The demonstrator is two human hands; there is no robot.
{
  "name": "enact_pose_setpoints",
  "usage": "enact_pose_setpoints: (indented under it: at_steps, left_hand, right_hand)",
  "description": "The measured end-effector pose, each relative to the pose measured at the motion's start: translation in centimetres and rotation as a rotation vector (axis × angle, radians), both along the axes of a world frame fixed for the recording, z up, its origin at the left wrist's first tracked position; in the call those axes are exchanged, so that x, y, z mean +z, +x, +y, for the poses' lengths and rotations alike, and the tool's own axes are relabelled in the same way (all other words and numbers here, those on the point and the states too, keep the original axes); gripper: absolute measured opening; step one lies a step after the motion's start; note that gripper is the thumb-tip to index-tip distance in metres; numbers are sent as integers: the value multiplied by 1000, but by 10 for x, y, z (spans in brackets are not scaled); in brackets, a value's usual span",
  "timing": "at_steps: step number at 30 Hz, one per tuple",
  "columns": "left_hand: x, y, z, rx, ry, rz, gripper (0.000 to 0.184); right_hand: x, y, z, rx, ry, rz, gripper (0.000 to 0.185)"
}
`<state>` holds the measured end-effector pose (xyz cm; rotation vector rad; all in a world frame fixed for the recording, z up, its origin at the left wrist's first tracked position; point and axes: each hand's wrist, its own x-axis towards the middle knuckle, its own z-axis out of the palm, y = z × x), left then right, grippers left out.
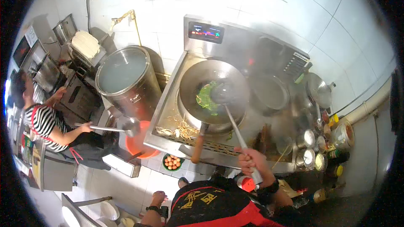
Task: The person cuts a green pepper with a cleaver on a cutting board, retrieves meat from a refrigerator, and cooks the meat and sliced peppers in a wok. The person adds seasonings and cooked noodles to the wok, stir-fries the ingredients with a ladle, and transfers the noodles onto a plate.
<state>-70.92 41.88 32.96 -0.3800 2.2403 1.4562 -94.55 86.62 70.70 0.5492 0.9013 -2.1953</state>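
My right hand (251,162) is closed round the pale handle of a long ladle (235,128). The ladle's bowl rests inside a large wok (189,84), against green leafy vegetables (206,97). The wok sits on a steel stove, and its wooden handle (198,147) points toward me with no hand on it. Low at my left side, my left hand (159,198) is away from the wok, its fingers curled; whether it holds anything is too small to tell.
A co-worker (50,126) at the left holds a long-handled ladle. Near the stove stand a tall steel pot (136,96), an orange bucket (145,143) and a green basket of eggs (172,162). Seasoning containers (309,157) line the right side.
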Motion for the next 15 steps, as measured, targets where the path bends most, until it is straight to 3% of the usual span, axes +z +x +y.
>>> enact_pose_setpoints:
  at_steps: [1, 2, 3, 5, 6, 8, 11, 13, 15]
  left_hand:
    - [-1, -2, 1, 111, -6, -226, 29]
    - [-6, -1, 3, 222, -5, -454, 30]
    - [-10, 5, 4, 229, 4, -455, 30]
    - [-17, 24, -9, 166, 24, -437, 29]
    - [-12, 29, -10, 162, 19, -441, 29]
    - [3, 29, -1, 457, 88, -625, 26]
    - [18, 37, -11, 518, 172, -656, 22]
    - [21, 42, -15, 530, 216, -601, 21]
    - [13, 51, -19, 541, 253, -560, 20]
  right_hand:
    - [1, -3, 5, 2, -47, -86, 31]
    - [-9, -10, 9, -7, -40, -4, 30]
    - [-24, -21, 4, 2, -33, -4, 30]
    - [-56, -43, -22, 167, 887, 472, 40]
    - [-83, -54, -31, 164, 884, 466, 40]
    - [-123, -80, -40, 56, 1813, 881, 53]
    - [-127, -69, -32, 267, 1748, 807, 60]
    - [-132, -33, -8, 241, 1696, 1116, 59]
    - [-89, 6, -2, 491, 1745, 968, 60]
